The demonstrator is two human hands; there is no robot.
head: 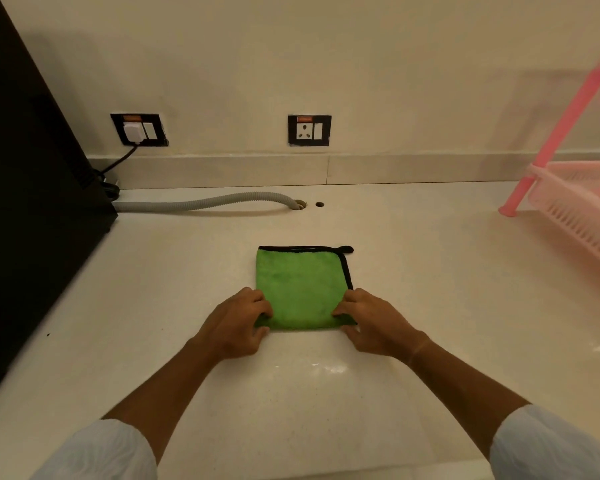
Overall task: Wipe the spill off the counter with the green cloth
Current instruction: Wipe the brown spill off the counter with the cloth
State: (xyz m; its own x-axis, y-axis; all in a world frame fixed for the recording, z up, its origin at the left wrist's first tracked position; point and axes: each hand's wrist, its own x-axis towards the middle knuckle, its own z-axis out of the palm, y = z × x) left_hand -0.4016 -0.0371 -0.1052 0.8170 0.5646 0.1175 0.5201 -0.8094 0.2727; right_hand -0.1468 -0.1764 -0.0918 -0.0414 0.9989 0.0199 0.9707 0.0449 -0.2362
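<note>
No legible writing is found on any item; the orange labels on the two black wall sockets [309, 130] are too blurred to be read. A folded green microfibre cloth with black edging [300, 285] is laid flat on the pale speckled stone counter [430, 271]. Both forearms are extended forward. The left hand [238, 323] is pinched on the cloth's near-left corner, the right hand [373, 322] on its near-right corner. A wet sheen is seen just behind the hands.

Fluffy green cloth [302, 289], glossy (speckled) counter [413, 265]
</note>
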